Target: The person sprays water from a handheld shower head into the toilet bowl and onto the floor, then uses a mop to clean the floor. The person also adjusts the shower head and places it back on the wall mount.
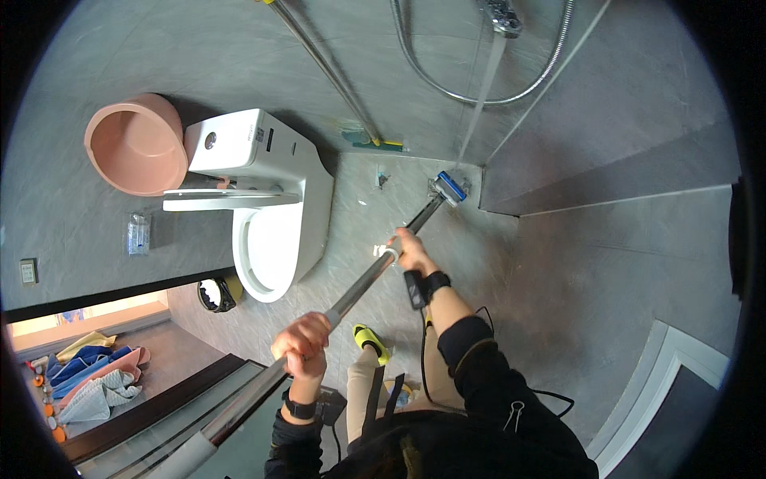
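Note:
My left hand [302,344] is wrapped around the upper part of a long metal mop pole [362,290]. Farther down, my right hand [413,251] grips the same pole below a white collar. At its far end the blue and grey mop head [449,189] rests on the wet tiled floor [383,221] in the corner. A stream of water [486,90] falls from a chrome shower tap [504,19] to the floor just behind the mop head. A floor drain beside the head is partly hidden by it.
A white toilet [314,221] with its lid raised stands left. Near it are a pink bucket [137,146] and a bin [216,294]. A second pole [323,60] with a green and yellow head leans on the wall. A shower hose [431,87] hangs in a loop.

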`<state>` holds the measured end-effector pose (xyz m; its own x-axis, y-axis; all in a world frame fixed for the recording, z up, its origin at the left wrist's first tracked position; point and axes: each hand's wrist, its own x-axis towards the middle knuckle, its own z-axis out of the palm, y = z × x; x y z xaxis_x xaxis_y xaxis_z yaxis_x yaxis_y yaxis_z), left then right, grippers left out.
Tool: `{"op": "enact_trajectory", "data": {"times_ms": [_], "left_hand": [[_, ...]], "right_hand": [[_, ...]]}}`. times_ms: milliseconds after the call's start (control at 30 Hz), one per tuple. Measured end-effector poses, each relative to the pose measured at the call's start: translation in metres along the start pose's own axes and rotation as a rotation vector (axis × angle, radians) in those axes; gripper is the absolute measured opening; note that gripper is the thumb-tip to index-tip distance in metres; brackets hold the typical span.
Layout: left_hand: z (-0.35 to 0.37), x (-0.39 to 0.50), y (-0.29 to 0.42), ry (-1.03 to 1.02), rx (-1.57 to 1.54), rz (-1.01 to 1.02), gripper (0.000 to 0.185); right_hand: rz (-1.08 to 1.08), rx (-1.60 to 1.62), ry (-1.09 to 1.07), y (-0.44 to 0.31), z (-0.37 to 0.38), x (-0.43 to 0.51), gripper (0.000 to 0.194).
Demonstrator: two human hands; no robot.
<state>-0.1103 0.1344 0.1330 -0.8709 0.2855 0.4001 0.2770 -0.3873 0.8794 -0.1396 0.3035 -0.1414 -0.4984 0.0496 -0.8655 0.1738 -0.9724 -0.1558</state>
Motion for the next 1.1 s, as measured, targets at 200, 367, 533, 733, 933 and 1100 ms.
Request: {"op": "enact_trajectory", "data": {"times_ms": [200,367,533,733,933,1100], "left_hand": [[-0.018,0.014,0.003,0.040,0.112,-0.083,0.044],[-0.035,0.014,-0.006,0.116,0.179,-0.059,0.043],[-0.032,0.005,-0.008,0.175,0.100,-0.053,0.039],[-0.032,-0.001,-0.012,0.131,0.123,-0.147,0.038],[-0.021,-0.013,-0.005,-0.066,0.184,-0.200,0.028],[-0.027,-0.003,0.006,-0.058,0.228,-0.262,0.027]], "right_hand": [[0.017,-0.060,0.180,-0.035,-0.045,0.154,0.025],[0.005,-0.111,0.193,-0.050,-0.072,0.214,0.028],[0.043,-0.017,0.084,-0.029,-0.057,0.164,0.027],[-0.027,-0.175,-0.212,0.038,0.010,0.005,0.028],[0.028,-0.343,-0.216,0.015,0.034,-0.100,0.054],[-1.208,-1.323,0.010,-0.101,0.050,-0.199,0.088]]}}
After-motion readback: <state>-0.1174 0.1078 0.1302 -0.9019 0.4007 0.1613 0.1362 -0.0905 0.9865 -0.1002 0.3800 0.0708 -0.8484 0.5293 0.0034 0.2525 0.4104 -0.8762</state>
